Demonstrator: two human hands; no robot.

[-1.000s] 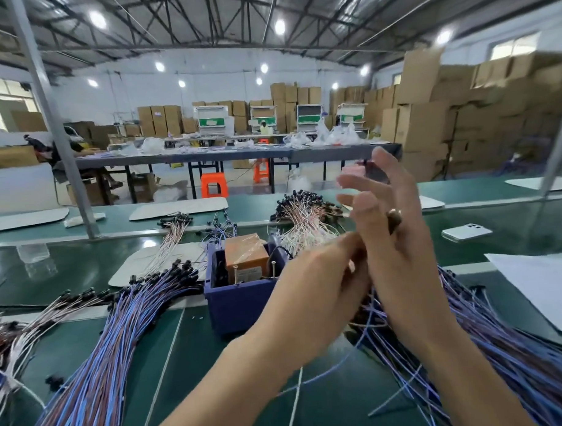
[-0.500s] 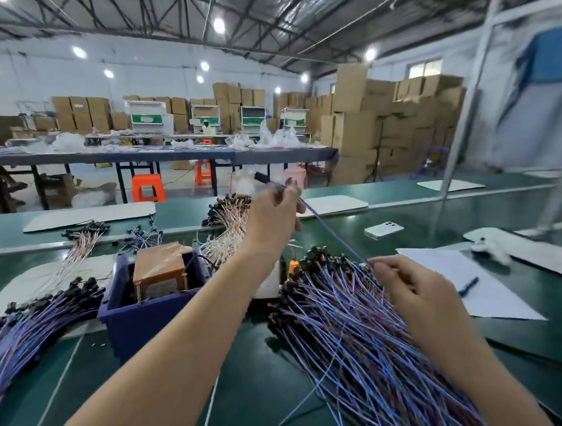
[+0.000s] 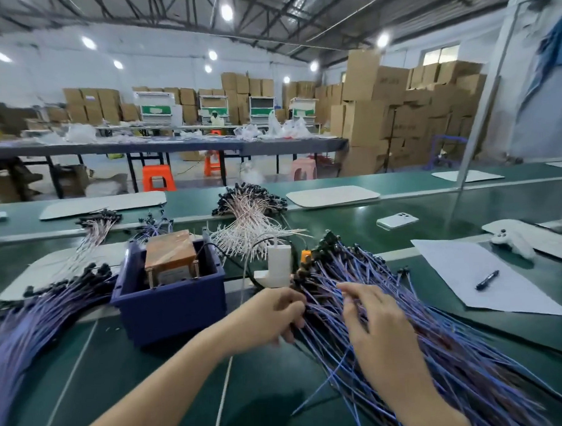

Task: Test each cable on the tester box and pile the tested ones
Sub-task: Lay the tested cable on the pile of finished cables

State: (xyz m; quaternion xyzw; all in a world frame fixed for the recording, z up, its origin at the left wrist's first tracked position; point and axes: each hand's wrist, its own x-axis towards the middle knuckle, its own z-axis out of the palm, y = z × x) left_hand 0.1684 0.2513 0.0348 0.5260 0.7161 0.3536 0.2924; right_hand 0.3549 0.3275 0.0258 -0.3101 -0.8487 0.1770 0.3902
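Cable pile (image 3: 453, 350), left grip (image 3: 267, 312) pinching its edge, right grip (image 3: 382, 333) spread on top.

Person, head view | left hand (image 3: 270, 315): bare | right hand (image 3: 382, 330): bare | left forearm (image 3: 170, 376): bare to the frame edge | right forearm (image 3: 433, 408): bare to the frame edge | fingers (image 3: 351, 290): slim, nails too small to judge
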